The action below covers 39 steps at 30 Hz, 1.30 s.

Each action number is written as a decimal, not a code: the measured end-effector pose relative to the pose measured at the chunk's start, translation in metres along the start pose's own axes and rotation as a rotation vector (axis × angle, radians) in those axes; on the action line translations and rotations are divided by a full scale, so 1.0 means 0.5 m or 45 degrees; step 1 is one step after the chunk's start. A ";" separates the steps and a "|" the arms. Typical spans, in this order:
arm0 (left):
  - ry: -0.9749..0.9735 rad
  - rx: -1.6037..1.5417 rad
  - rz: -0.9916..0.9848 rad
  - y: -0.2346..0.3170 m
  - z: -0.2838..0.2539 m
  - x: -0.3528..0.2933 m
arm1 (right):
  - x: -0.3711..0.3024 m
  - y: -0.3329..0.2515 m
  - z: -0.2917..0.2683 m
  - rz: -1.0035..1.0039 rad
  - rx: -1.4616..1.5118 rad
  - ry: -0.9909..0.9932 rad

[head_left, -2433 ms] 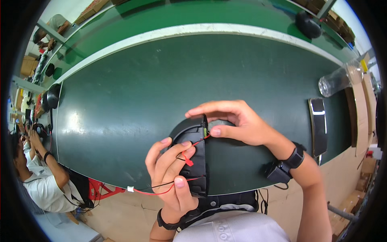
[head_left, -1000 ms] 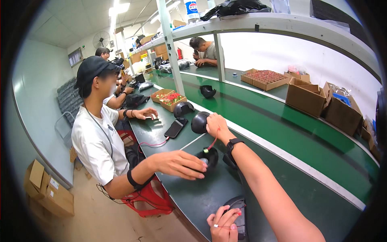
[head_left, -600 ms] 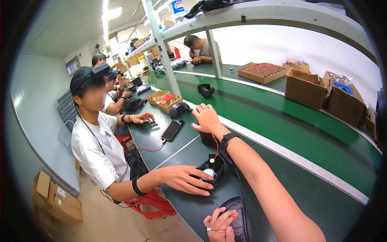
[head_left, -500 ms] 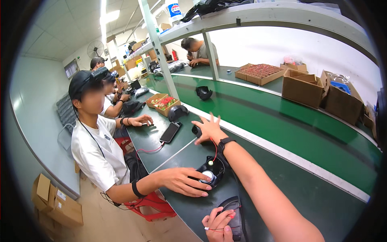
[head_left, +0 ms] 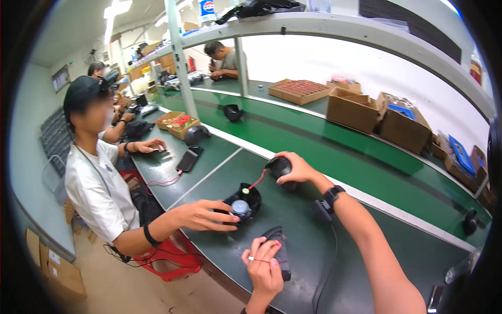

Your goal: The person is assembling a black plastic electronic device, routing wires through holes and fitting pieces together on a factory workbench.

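Note:
My right hand (head_left: pixel 299 170), wearing a dark wristband, grips a rounded black plastic shell (head_left: pixel 280 166) over the bench. From this shell a red wire (head_left: pixel 257 180) runs down to an open black housing (head_left: pixel 253 201) holding a round silvery part (head_left: pixel 240 207). A co-worker's hand (head_left: pixel 209 215) touches the housing from the left. Low in the view, my left hand (head_left: pixel 265 268) is closed on a thin red wire with a small white connector (head_left: pixel 251 258). Against those fingers lies a curved black plastic piece (head_left: pixel 282 254); whether they grip it too is unclear.
Right of the shell lies a black device (head_left: pixel 322 210) with a cable. A phone (head_left: pixel 189 158), a black cover (head_left: pixel 197 135) and a carton of red-and-green parts (head_left: pixel 178 123) sit further left. Behind runs a green belt (head_left: pixel 314 141), with cartons (head_left: pixel 351 111) beyond.
My right hand was spread open; now it has closed on the black shell and moved it right, with the red wire trailing. The view has shifted rightward. My left hand keeps its hold.

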<state>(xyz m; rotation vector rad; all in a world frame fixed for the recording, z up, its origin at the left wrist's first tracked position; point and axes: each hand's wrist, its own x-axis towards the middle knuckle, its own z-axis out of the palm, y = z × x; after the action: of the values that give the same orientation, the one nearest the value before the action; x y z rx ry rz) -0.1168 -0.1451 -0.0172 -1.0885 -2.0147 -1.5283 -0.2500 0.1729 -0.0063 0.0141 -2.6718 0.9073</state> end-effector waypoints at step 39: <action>-0.589 -0.436 0.101 0.261 0.120 -0.148 | -0.894 -0.383 -0.069 0.431 0.502 0.513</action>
<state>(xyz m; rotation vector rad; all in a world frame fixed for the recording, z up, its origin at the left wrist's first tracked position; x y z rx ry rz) 0.0383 -0.1009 -0.0062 -1.7742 -1.9924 -1.7442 0.2058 -0.0006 -0.0017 -0.4894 -2.1231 1.3629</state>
